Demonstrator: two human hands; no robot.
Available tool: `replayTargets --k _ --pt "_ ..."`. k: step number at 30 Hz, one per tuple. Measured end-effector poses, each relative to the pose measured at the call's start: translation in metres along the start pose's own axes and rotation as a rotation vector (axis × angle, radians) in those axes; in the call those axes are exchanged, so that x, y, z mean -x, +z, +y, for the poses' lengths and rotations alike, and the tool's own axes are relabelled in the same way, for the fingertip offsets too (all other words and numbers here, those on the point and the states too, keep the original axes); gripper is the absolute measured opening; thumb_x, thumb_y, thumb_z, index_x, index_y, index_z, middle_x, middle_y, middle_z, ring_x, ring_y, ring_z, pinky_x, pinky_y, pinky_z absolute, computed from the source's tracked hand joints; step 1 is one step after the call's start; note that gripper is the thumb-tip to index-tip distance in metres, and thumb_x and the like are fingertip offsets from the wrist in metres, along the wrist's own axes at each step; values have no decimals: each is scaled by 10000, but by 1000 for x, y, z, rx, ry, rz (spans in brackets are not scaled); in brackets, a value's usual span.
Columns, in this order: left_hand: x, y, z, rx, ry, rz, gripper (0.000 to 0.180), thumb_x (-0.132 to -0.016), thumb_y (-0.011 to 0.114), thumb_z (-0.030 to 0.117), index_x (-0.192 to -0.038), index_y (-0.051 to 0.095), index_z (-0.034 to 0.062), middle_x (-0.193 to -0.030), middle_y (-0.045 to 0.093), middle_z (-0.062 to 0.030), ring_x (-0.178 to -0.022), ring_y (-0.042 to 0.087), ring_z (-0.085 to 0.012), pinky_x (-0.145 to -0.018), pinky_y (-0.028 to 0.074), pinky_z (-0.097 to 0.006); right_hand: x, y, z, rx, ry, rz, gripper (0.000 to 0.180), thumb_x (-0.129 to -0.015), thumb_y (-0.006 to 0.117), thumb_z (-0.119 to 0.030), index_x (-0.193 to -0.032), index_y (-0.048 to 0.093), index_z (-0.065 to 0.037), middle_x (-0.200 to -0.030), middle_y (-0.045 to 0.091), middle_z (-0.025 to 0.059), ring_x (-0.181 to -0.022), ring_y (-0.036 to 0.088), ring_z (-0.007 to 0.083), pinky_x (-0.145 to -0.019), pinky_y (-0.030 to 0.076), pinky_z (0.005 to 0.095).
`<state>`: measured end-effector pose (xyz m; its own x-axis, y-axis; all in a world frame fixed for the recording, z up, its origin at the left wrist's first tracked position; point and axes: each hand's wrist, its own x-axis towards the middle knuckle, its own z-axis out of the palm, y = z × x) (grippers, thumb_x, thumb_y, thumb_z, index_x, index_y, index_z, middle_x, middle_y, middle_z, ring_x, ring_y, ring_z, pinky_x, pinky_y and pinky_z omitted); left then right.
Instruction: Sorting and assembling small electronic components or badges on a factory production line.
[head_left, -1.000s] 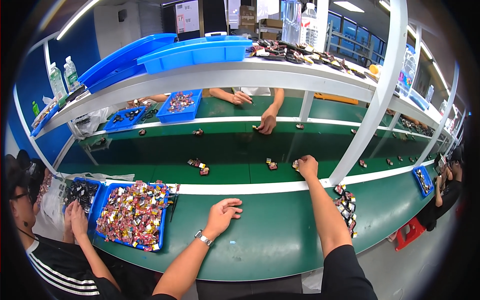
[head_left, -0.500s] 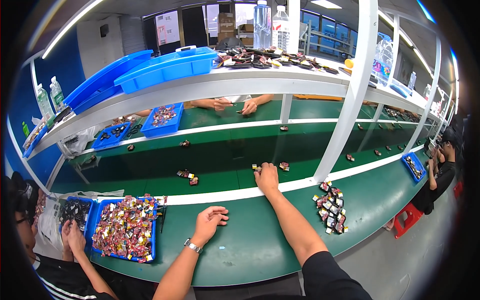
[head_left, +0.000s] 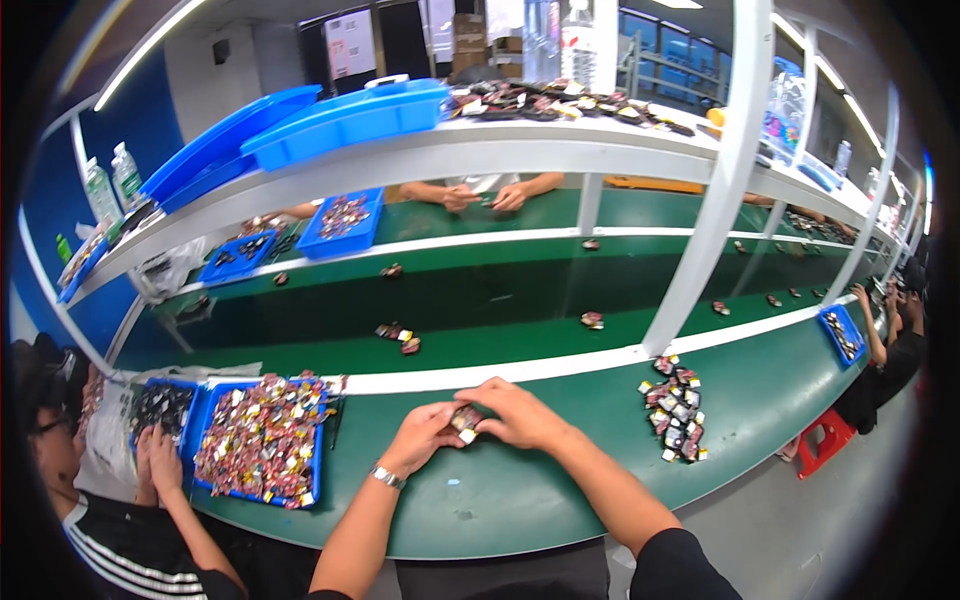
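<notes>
Over the near green bench (head_left: 520, 500), my two hands meet at a small dark part with reddish wires and a white-and-yellow end (head_left: 466, 424). My left hand (head_left: 425, 438), with a metal watch at the wrist, grips it from the left. From the right, my right hand (head_left: 518, 415) closes on it with thumb and fingers, hiding some of the part. A blue tray heaped with similar wired parts (head_left: 258, 440) stands left of my hands. To the right lies a loose pile of dark, wired parts (head_left: 675, 410).
Beyond a white rail (head_left: 570, 369) runs a green conveyor belt (head_left: 500, 345) with scattered parts (head_left: 593, 320). A white post (head_left: 705, 190) and shelf (head_left: 520, 150) stand above. Left, a co-worker's hands (head_left: 158, 462) are beside a tray of black parts (head_left: 163, 408). Another person sits far right.
My right hand has come back from the belt to my left hand, and a part is now between them. One spot on the belt has lost its part. The view has shifted slightly.
</notes>
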<state>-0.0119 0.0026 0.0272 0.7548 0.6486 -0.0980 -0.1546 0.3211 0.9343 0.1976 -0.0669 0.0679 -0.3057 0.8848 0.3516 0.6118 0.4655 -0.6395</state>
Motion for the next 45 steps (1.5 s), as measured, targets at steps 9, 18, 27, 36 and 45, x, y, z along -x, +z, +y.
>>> replayTargets --k 9,18,27,36,45 --pt "-3 1 -6 58 63 70 403 -981 532 119 -1355 455 -8 -1136 634 -116 -1002 645 -190 -872 555 -333 2 28 -5 138 -63 317 340 -785 706 -101 -1110 612 -63 -1045 603 86 -1028 581 269 -853 505 353" --pt "-7 4 -14 116 76 119 332 -985 496 63 -1302 433 -16 -1161 616 -150 -1049 636 -229 -946 542 -406 -1 46 2 281 -82 354 258 -797 666 -92 -1050 630 -58 -1062 610 67 -955 612 253 -758 552 379" --pt "-8 3 -18 104 114 145 306 -982 458 5 -1285 443 -33 -1234 586 -152 -1112 608 -225 -958 538 -395 0 39 4 372 -169 294 227 -770 645 -60 -997 641 -60 -1113 603 53 -981 616 235 -754 558 365" --pt "-7 9 -15 75 113 179 288 -973 452 -19 -1261 441 -19 -1164 606 -145 -1061 629 -214 -930 558 -382 -6 32 6 318 -201 257 248 -725 706 -24 -964 650 -63 -1125 588 95 -1048 584 294 -867 505 391" --pt "-6 7 -13 48 118 110 326 -947 467 -41 -1271 452 -17 -1216 586 -147 -1084 619 -210 -939 550 -363 -2 30 13 36 15 223 74 -787 704 -99 -843 679 -56 -1192 578 76 -1152 523 276 -930 481 379"
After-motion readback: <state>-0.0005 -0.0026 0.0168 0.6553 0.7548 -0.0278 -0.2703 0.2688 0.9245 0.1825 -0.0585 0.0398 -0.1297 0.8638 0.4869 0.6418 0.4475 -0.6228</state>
